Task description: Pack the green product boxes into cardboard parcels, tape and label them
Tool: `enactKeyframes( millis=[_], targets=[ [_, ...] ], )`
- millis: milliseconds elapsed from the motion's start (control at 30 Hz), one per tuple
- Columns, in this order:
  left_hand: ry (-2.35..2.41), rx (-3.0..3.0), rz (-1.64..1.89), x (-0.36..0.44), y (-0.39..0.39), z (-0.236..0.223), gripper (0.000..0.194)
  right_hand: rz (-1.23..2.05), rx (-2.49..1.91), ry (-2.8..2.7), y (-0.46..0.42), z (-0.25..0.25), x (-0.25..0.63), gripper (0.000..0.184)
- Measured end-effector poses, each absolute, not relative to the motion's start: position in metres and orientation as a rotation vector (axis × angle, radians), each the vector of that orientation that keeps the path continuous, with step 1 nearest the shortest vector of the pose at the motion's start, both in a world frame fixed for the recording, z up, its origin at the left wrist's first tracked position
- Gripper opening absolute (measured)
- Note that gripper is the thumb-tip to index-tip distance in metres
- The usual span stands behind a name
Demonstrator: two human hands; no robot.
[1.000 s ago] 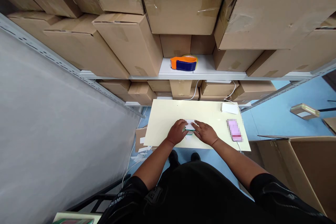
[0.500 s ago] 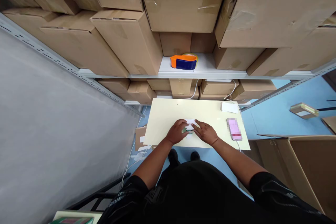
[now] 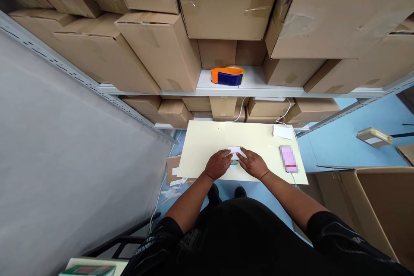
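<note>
A small white box-like piece [image 3: 235,151] with a green strip at its near edge is between my two hands, low over the pale yellow table [image 3: 207,136]. My left hand [image 3: 218,164] is closed on its left side, thumb on the top face. On the right side my right hand [image 3: 253,164] grips it, with thumb and fingertips along the edge. Small dark marks show on the white face, too small to read. The underside of the piece is hidden.
A pink phone [image 3: 289,159] and a white box [image 3: 282,132] lie on the table's right side. An orange and blue tape dispenser [image 3: 227,76] rests on the shelf among cardboard boxes [image 3: 158,47]. A large open carton [image 3: 351,194] stands at right, a grey wall [image 3: 80,151] at left.
My left fingers have shifted slightly on the white piece, and its white face shows more fully. Less green is visible at the near edge. My right hand has hardly moved.
</note>
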State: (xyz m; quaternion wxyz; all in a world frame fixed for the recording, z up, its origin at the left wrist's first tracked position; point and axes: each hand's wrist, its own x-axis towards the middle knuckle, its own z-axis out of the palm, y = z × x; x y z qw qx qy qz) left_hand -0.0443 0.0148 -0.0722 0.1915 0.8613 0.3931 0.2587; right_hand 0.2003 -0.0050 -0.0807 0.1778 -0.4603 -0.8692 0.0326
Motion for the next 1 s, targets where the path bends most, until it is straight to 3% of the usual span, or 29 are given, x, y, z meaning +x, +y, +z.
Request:
enactKeyframes(
  millis=[200,1000],
  targets=[
    [1.264,2.263,0.882,-0.037,0.009,-0.073,0.021,0.061,-1.327,-2.459,-0.005,-0.082,0.199,0.037],
    [0.941,2.545,0.558,-0.05,0.013,-0.074,0.025,0.058,-1.317,-2.437,-0.009,-0.076,0.192,0.032]
  ],
)
